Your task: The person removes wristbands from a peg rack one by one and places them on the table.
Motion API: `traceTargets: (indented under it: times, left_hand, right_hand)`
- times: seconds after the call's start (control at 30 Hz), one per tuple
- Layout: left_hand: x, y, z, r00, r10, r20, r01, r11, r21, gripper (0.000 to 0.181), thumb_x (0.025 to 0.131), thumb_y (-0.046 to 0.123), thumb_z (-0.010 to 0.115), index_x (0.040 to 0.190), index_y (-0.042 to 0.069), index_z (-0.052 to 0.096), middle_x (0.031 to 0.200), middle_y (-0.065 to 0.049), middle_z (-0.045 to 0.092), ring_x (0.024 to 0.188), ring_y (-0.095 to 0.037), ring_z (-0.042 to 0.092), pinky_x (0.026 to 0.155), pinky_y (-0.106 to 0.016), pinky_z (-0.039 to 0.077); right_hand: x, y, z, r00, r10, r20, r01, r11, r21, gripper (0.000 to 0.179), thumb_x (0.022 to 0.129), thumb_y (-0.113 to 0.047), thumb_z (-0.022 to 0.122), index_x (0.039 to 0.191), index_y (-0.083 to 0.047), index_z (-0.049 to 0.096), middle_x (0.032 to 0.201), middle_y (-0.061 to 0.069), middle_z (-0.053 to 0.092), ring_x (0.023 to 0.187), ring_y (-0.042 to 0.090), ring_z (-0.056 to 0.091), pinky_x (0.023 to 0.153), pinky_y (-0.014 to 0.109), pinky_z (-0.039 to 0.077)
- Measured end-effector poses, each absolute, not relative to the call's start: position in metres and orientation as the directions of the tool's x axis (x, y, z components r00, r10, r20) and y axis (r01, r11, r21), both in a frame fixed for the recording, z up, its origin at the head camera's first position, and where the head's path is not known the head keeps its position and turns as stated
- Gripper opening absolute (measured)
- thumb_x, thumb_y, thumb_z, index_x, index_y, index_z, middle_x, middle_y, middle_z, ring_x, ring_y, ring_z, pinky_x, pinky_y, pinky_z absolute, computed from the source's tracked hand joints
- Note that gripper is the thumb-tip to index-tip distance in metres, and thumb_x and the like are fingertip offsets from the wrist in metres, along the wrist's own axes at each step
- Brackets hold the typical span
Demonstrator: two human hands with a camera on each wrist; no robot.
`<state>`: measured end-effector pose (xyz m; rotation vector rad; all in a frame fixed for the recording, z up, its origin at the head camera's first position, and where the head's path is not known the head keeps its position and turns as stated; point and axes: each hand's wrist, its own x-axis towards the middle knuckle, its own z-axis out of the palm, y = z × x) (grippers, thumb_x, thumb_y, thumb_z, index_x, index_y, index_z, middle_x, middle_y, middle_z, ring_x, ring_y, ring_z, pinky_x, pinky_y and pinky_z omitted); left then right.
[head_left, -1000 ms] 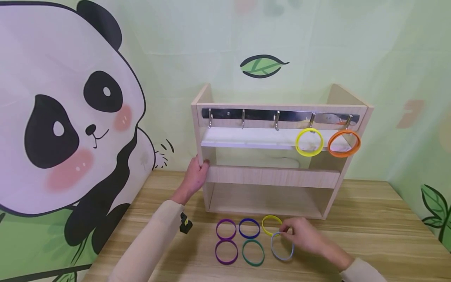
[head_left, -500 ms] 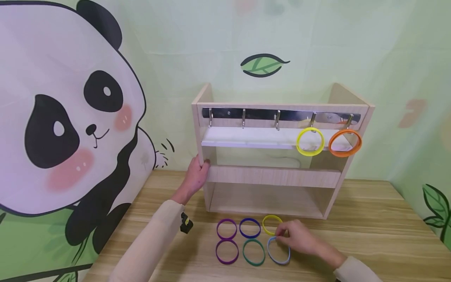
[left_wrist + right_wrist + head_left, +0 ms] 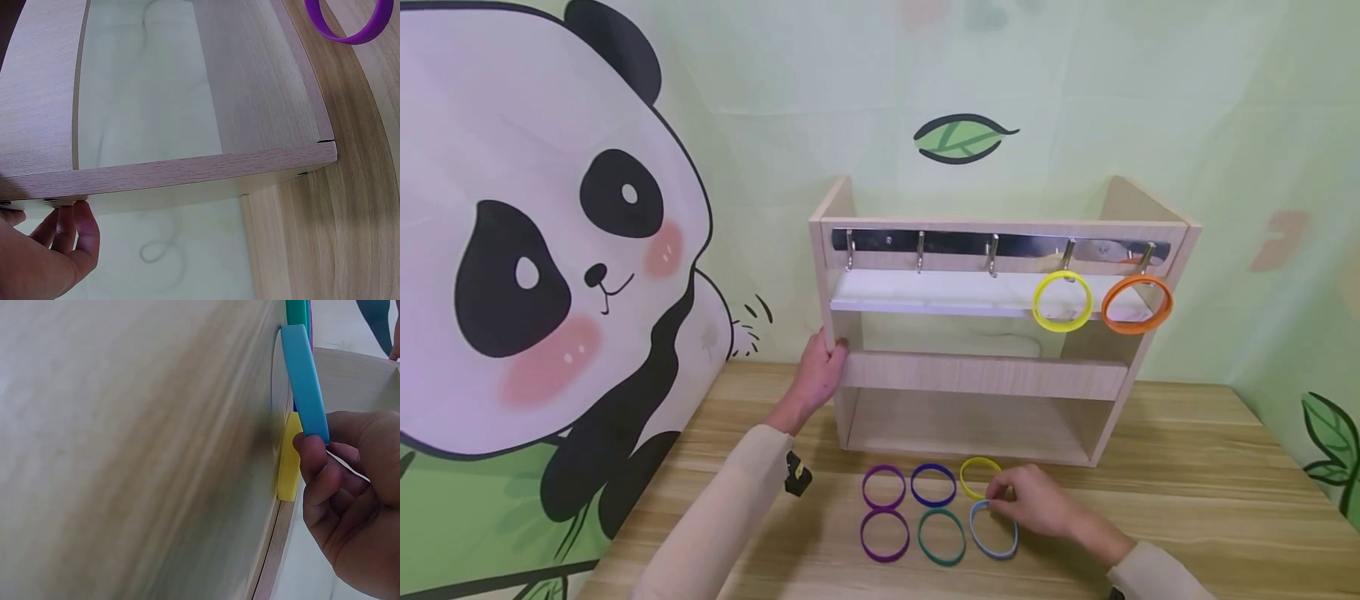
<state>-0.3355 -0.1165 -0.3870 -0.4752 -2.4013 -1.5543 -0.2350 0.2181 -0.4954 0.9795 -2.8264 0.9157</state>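
On hooks (image 3: 1069,252), two bands (image 3: 1131,328) hang; five loose bands (image 3: 289,469). Right hand (image 3: 1028,502) pinches blue band (image 3: 305,381); left hand (image 3: 817,377) seemingly grips rack (image 3: 985,375).

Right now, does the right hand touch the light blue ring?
Touching: the right wrist view shows the right hand pinching the light blue ring, with no gap.

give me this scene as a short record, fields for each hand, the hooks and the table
left hand: grips the wooden shelf by its left side
right hand: pinches the light blue ring
hooks: five; yellow ring on the fourth from left, orange ring on the fifth
loose on table: two purple rings, dark blue ring, green ring, second yellow ring
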Motion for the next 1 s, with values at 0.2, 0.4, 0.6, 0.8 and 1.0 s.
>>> traceTargets:
  times: [0.2, 0.4, 0.6, 0.8, 1.0]
  left_hand:
    - [-0.337, -0.116, -0.387, -0.917, 0.138, 0.373, 0.397, 0.38, 0.835, 0.045, 0.098, 0.017, 0.037, 0.139, -0.002, 0.036, 0.129, -0.021, 0.048, 0.115, -0.036, 0.052, 0.092, -0.053, 0.046]
    - [-0.336, -0.116, -0.388, -0.912, 0.141, 0.384, 0.408, 0.372, 0.834, 0.043, 0.098, 0.015, 0.037, 0.138, -0.002, 0.037, 0.128, -0.02, 0.051, 0.113, -0.033, 0.053, 0.092, -0.051, 0.047]
    - [-0.336, -0.116, -0.388, -0.909, 0.146, 0.391, 0.416, 0.376, 0.828, 0.045, 0.098, 0.016, 0.037, 0.139, -0.002, 0.036, 0.128, -0.021, 0.05, 0.114, -0.034, 0.052, 0.092, -0.052, 0.046]
    - [-0.335, -0.116, -0.388, -0.906, 0.143, 0.398, 0.421, 0.387, 0.821, 0.045, 0.098, 0.016, 0.037, 0.139, -0.002, 0.036, 0.128, -0.022, 0.049, 0.114, -0.035, 0.052, 0.092, -0.053, 0.046]
    - [-0.336, -0.117, -0.388, -0.913, 0.143, 0.383, 0.407, 0.394, 0.824, 0.046, 0.099, 0.018, 0.036, 0.141, 0.001, 0.035, 0.13, -0.02, 0.048, 0.115, -0.033, 0.051, 0.093, -0.051, 0.046]
  right_hand:
    - [-0.235, 0.219, -0.494, -0.803, -0.56, 0.203, -0.573, 0.633, -0.52, 0.004, 0.08, -0.009, 0.071, 0.081, -0.012, 0.07, 0.077, -0.011, 0.065, 0.071, 0.003, 0.058, 0.063, 0.023, 0.05]
    - [-0.234, 0.222, -0.491, -0.814, -0.534, 0.229, -0.57, 0.658, -0.493, 0.003, 0.08, -0.009, 0.072, 0.082, -0.011, 0.07, 0.079, -0.01, 0.066, 0.073, 0.004, 0.059, 0.065, 0.025, 0.051]
    - [-0.231, 0.224, -0.484, -0.828, -0.503, 0.248, -0.555, 0.676, -0.485, 0.003, 0.08, -0.01, 0.072, 0.083, -0.01, 0.071, 0.078, -0.011, 0.066, 0.072, 0.004, 0.059, 0.064, 0.024, 0.051]
    - [-0.227, 0.226, -0.469, -0.844, -0.468, 0.262, -0.534, 0.688, -0.492, 0.006, 0.083, -0.013, 0.07, 0.083, -0.007, 0.071, 0.079, -0.009, 0.066, 0.061, 0.001, 0.053, 0.054, 0.02, 0.046]
    - [-0.225, 0.229, -0.449, -0.845, -0.433, 0.315, -0.535, 0.689, -0.488, 0.004, 0.085, -0.014, 0.07, 0.082, -0.01, 0.071, 0.077, -0.008, 0.067, 0.055, 0.0, 0.048, 0.048, 0.02, 0.043]
